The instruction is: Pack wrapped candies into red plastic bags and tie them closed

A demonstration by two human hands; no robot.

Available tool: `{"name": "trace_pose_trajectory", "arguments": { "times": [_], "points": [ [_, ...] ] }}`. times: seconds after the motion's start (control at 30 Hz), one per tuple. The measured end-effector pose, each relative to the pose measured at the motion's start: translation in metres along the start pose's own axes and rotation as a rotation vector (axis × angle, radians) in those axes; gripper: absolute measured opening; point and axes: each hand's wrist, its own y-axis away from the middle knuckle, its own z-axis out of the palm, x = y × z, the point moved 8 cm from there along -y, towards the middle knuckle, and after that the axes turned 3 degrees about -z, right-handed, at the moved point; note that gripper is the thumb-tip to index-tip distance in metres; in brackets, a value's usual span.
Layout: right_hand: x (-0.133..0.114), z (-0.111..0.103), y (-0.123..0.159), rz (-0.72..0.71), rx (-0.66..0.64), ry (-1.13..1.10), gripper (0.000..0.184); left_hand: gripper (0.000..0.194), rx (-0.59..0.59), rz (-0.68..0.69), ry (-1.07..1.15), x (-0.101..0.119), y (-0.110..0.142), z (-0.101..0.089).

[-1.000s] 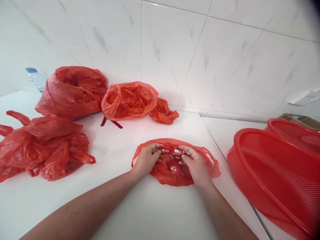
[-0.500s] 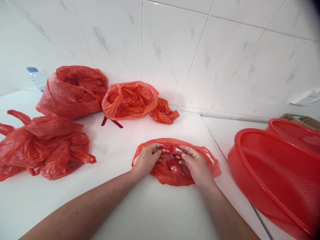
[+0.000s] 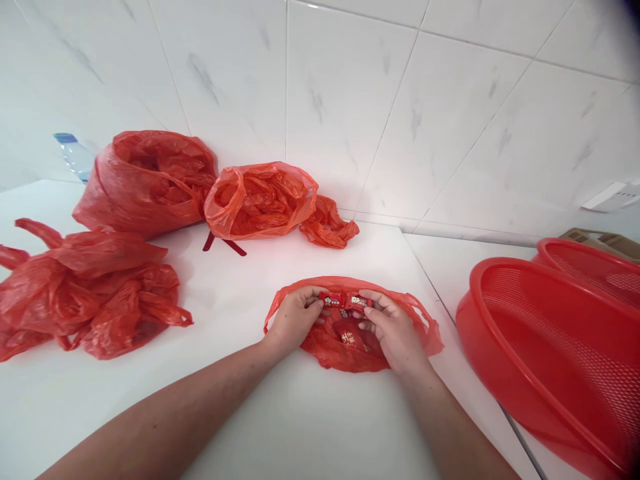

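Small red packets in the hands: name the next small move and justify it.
I'd probably lower the small red packets into the red bag beneath: the left hand and right hand pinch them at their outer ends, above its open mouth, where a dark red item with gold print lies.

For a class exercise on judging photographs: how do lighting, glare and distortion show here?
Head view: soft, bright light; head view: glints on the middle bag by the wall; head view: nearer basket looks stretched, probably by the lens, top right corner dark; head view: fine print on the small packets unreadable.
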Motion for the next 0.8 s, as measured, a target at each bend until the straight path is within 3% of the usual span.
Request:
{"name": "trace_pose_trajectory", "arguments": {
  "times": [0.13,0.27,0.43,0.67,0.8],
  "points": [
    [-0.001,0.001,0.001,0.019,0.004,-0.051,0.032,0.021,-0.006,-0.006,0.001,-0.001,0.000,0.000],
    [-0.003,0.000,0.001,0.074,0.020,-0.310,0.027,0.020,0.006,-0.010,0.001,-0.002,-0.001,-0.001],
    [-0.005,0.005,0.001,0.162,-0.053,-0.598,0.021,0.022,-0.003,0.005,-0.018,-0.002,-0.001,0.001],
    [-0.007,0.009,0.004,0.194,-0.089,-0.583,0.010,0.021,0.011,-0.012,-0.028,-0.002,-0.001,0.000],
    [-0.007,0.013,0.006,0.215,-0.118,-0.581,0.026,0.020,0.018,-0.013,-0.021,-0.002,0.000,0.000]
  ]
}}
